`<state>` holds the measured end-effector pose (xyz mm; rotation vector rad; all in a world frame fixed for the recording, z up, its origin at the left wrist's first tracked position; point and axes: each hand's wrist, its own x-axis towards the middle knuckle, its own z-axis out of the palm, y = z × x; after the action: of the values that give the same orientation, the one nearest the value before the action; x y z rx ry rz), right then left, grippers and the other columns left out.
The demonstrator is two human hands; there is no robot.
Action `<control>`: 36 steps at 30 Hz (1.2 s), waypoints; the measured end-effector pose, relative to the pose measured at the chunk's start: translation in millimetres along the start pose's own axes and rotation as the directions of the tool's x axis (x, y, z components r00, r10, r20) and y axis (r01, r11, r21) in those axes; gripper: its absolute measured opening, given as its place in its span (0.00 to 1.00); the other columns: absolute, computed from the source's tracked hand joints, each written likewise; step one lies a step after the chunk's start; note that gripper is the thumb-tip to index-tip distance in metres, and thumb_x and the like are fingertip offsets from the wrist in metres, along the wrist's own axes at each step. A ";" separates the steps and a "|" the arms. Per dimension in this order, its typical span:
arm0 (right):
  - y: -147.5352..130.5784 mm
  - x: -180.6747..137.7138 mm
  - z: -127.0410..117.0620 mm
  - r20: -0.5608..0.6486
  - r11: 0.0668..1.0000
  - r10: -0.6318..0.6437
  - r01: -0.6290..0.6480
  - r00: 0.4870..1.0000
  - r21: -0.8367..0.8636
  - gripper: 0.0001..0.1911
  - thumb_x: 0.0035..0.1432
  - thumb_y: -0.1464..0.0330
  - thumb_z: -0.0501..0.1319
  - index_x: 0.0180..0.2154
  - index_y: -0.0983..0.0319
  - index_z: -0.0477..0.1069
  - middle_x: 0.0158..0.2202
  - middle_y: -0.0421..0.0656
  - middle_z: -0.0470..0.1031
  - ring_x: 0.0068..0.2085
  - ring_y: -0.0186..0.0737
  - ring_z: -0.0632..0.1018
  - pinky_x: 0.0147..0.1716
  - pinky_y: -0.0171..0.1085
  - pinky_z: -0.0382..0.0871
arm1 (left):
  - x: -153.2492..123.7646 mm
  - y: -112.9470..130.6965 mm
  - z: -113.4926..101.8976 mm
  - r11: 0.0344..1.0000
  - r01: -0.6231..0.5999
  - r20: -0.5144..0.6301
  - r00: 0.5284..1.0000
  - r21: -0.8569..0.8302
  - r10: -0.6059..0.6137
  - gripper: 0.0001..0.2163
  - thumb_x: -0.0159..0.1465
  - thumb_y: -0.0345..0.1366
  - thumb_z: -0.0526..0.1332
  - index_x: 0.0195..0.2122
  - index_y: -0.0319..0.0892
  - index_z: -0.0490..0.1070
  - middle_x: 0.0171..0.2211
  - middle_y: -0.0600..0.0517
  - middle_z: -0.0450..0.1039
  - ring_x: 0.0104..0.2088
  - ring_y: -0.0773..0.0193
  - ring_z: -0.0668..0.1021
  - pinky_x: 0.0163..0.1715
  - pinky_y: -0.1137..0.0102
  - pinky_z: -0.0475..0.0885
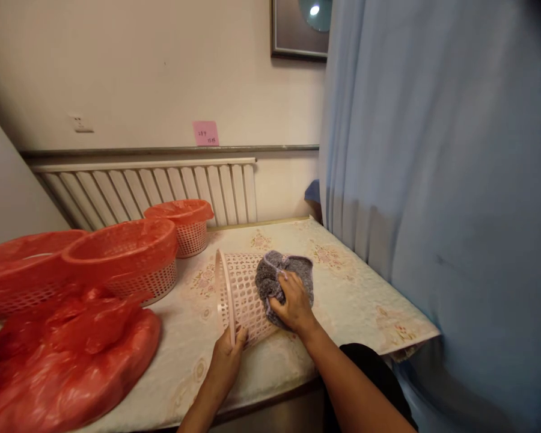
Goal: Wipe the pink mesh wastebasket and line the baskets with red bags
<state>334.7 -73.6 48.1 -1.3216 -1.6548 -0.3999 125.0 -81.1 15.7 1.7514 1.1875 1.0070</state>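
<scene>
A small pink plastic basket [237,291] lies on its side on the table [342,288], its open mouth facing left. My left hand [228,356] grips the basket's rim at the near edge, fingers closed on it. My right hand [293,304] is closed on a grey cloth [275,273] and presses it against the basket's base and side wall. The cloth is bunched over the right end of the basket.
Two baskets lined with red plastic bags stand at the left: a large one [126,255] and a small one [187,225] behind it. A heap of red bags [67,361] fills the near left. A blue curtain [433,180] hangs along the table's right edge. A radiator [162,186] backs the table.
</scene>
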 end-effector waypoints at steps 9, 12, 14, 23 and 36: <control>-70.1 -20.5 4.9 -0.113 0.957 -0.199 0.218 0.973 0.189 0.28 0.52 0.71 0.57 0.56 0.62 0.66 0.51 0.52 0.68 0.50 0.52 0.69 0.50 0.54 0.67 | -11.3 1.1 4.2 0.992 -0.128 0.030 0.991 -0.020 0.129 0.16 0.61 0.48 0.54 0.37 0.41 0.70 0.38 0.43 0.78 0.39 0.52 0.78 0.45 0.60 0.72; -66.4 -16.3 6.0 -0.089 0.961 -0.215 0.227 0.973 0.160 0.25 0.54 0.72 0.57 0.55 0.61 0.67 0.51 0.52 0.69 0.49 0.51 0.69 0.49 0.52 0.67 | -11.8 4.4 3.0 0.994 -0.111 0.029 0.993 -0.012 0.112 0.16 0.62 0.48 0.53 0.37 0.41 0.70 0.36 0.44 0.77 0.38 0.53 0.78 0.45 0.61 0.73; -52.2 -8.7 7.3 -0.037 0.971 -0.188 0.191 0.981 0.146 0.24 0.54 0.73 0.57 0.54 0.61 0.69 0.51 0.51 0.69 0.49 0.50 0.69 0.50 0.50 0.67 | -11.1 7.3 2.8 0.995 -0.095 0.018 0.995 0.009 0.095 0.17 0.63 0.49 0.53 0.35 0.40 0.70 0.34 0.45 0.77 0.37 0.53 0.78 0.42 0.62 0.73; 46.3 10.9 3.7 -0.265 0.918 0.376 -0.396 0.888 -0.025 0.23 0.53 0.74 0.52 0.51 0.67 0.71 0.48 0.53 0.74 0.51 0.50 0.71 0.54 0.50 0.64 | -25.8 -3.7 8.3 0.998 -0.069 0.070 0.995 0.001 0.069 0.19 0.64 0.50 0.54 0.38 0.39 0.73 0.38 0.43 0.79 0.41 0.52 0.79 0.44 0.62 0.74; 3.1 -6.9 5.4 -0.203 0.970 0.242 -0.244 0.949 0.016 0.25 0.51 0.75 0.54 0.52 0.67 0.71 0.49 0.53 0.74 0.51 0.50 0.71 0.54 0.50 0.67 | 3.5 53.4 -12.4 0.939 0.076 0.079 0.995 -0.336 -0.053 0.27 0.58 0.44 0.62 0.56 0.36 0.64 0.54 0.40 0.73 0.54 0.51 0.75 0.55 0.58 0.68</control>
<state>334.7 -72.5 38.9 -1.4227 -1.3046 -0.3815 132.6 -89.8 69.5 1.4542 0.9566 1.0349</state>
